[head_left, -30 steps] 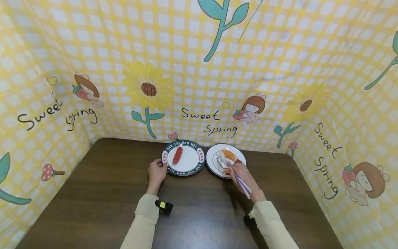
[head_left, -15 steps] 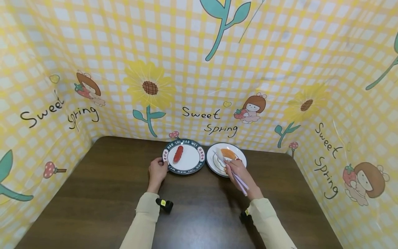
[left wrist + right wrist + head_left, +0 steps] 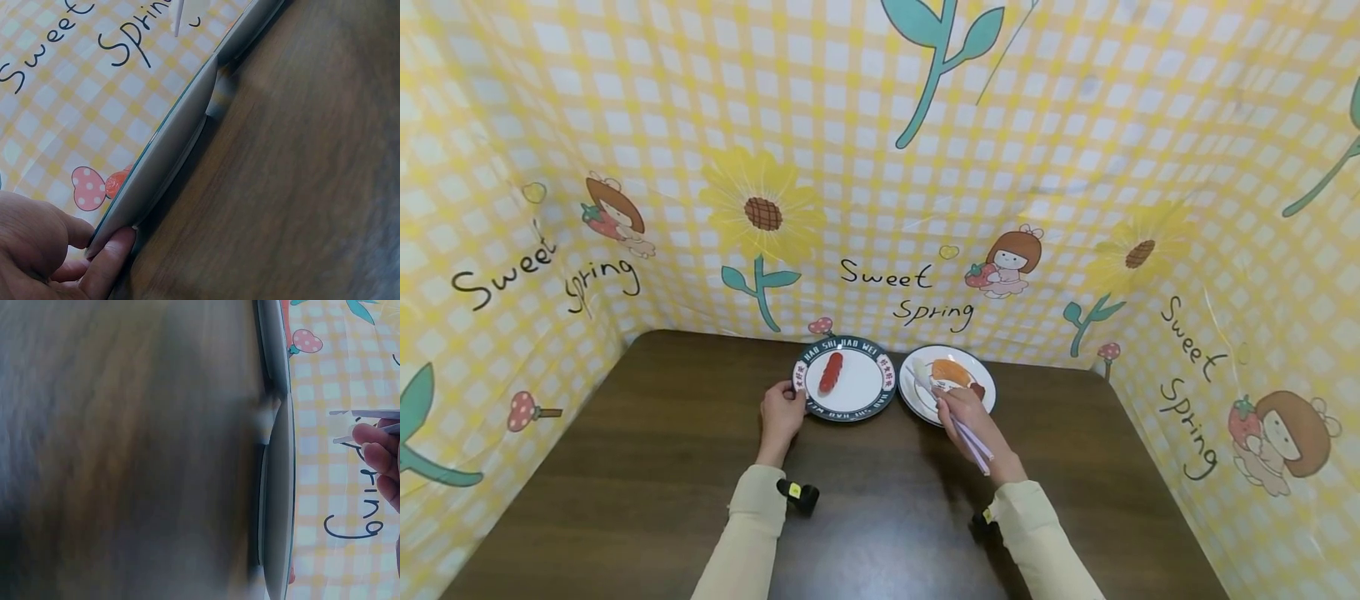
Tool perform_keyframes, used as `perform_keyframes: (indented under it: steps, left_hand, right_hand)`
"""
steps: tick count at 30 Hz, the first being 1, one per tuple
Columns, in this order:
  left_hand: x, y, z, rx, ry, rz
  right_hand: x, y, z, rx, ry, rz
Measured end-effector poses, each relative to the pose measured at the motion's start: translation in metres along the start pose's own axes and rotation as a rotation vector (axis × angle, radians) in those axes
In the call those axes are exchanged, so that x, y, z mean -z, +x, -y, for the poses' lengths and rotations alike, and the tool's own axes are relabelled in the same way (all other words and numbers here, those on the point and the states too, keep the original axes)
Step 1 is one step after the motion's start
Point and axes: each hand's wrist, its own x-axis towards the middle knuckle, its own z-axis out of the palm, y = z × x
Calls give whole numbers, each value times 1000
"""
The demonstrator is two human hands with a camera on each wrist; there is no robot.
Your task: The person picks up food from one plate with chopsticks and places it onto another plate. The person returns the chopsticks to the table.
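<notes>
My left hand (image 3: 782, 414) pinches the left edge of a dark-rimmed plate (image 3: 850, 412), thumb on top and fingers beneath, as the left wrist view shows. A red scored sausage (image 3: 831, 373) lies on that plate's left side. My right hand (image 3: 967, 418) holds a pair of pale purple chopsticks (image 3: 976, 450). A whitish piece (image 3: 921, 372), its kind unclear, sits between the chopstick tips above the second plate (image 3: 910, 402); the right wrist view shows the tips raised clear of the rim. On the second plate lie an orange piece (image 3: 951, 372) and a reddish-brown piece (image 3: 977, 389), partly hidden by my hand.
Both plates stand side by side, rims close together, at the far edge of a dark wooden table (image 3: 880, 517). Behind and beside the table hangs a yellow checked cloth (image 3: 865, 208) printed with flowers.
My right hand has shifted slightly left with the chopsticks, and the whitish piece has moved left towards the second plate's left rim. My left hand stays on the first plate's edge.
</notes>
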Motion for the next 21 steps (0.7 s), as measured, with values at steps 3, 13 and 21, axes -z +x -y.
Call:
perform_keyframes:
  steps: [3, 13, 21]
  left_hand:
    - [0, 0, 0, -1, -1, -3]
    - [1, -1, -2, 11, -8, 14]
    - [-1, -1, 0, 19, -10, 15]
  right_hand:
    - [-1, 1, 3, -11, 15, 2]
    - [-7, 7, 12, -28, 50, 25]
    - [-12, 10, 19, -58, 68, 53]
